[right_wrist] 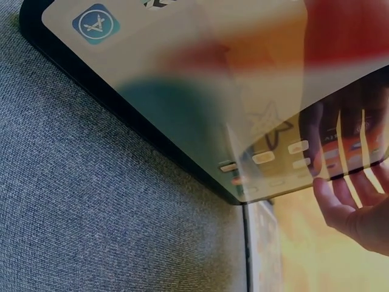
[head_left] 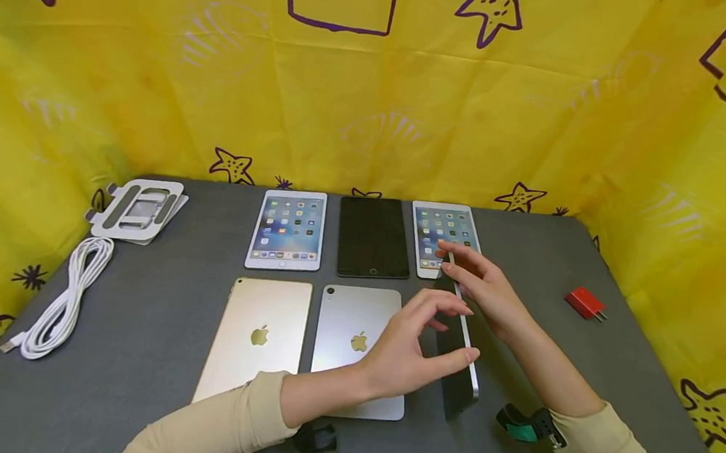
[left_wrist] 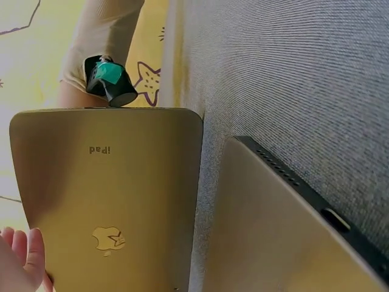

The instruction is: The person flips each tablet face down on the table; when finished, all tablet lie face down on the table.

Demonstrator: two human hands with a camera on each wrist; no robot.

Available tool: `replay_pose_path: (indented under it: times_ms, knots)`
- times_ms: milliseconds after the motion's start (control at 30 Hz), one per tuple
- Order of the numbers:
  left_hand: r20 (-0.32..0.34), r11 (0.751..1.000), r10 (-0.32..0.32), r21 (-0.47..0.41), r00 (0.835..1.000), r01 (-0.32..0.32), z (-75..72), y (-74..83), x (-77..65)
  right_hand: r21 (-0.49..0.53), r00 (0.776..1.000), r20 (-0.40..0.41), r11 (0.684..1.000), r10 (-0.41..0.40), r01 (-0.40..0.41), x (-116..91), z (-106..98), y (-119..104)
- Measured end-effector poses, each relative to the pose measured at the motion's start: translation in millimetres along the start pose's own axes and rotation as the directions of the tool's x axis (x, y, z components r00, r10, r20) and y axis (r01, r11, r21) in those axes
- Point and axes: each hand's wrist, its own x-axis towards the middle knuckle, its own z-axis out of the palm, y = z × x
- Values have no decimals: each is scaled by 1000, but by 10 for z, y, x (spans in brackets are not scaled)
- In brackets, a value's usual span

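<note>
A tablet (head_left: 461,385) stands on its long edge on the grey table, held by both hands. Its plain back (left_wrist: 121,194) with an apple logo faces left, while the lit screen (right_wrist: 200,109) faces right. My right hand (head_left: 491,290) grips its far upper corner, fingers wrapped over the edge. The left hand (head_left: 404,343) arches over the silver tablet (head_left: 361,314), with thumb and fingertips at the upper edge of the standing one. In the right wrist view, the right hand's fingers (right_wrist: 358,213) sit at the tablet's edge and reflect in its screen.
Left of the silver tablet lies a gold tablet (head_left: 263,312). Behind are a white tablet (head_left: 286,230), a black tablet (head_left: 375,238) and another white tablet (head_left: 431,226). A folded stand (head_left: 141,209) and coiled cable (head_left: 70,300) lie left, a red charger (head_left: 584,303) right.
</note>
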Motion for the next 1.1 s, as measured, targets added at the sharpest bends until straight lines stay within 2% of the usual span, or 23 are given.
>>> replay_pose_path:
  times_ms: [133,267,333,467,600,700,800,867,967,1100]
  knots:
    - [103,990,70,118,992,-83,-12,38,-34,-1,1000,7,1000,19,-19,-5,-1,0]
    - [210,955,136,230,968,-184,2,46,-54,5,1000,14,1000,29,-29,-15,-1,8]
    - [243,927,188,278,952,-254,18,42,-52,11,1000,17,1000,26,-26,-20,-2,14]
    - [276,851,276,376,921,-368,56,9,-45,23,999,19,999,26,-27,-27,-20,29]
    - [326,788,307,440,894,-431,84,-24,-29,56,999,12,997,43,-44,-36,-51,50]
    - [365,752,308,472,879,-460,104,-30,-9,85,998,4,995,60,-61,-48,-83,74]
    - [397,733,305,483,866,-480,126,-28,12,86,998,-7,994,69,-68,-68,-126,100]
    - [411,732,305,477,859,-487,148,-25,25,87,997,-14,994,74,-72,-84,-158,119]
    - [429,726,309,471,849,-502,194,-28,49,124,997,-9,990,71,-69,-109,-207,141]
    - [455,701,317,478,832,-529,260,-38,85,190,997,2,979,79,-78,-142,-275,157]
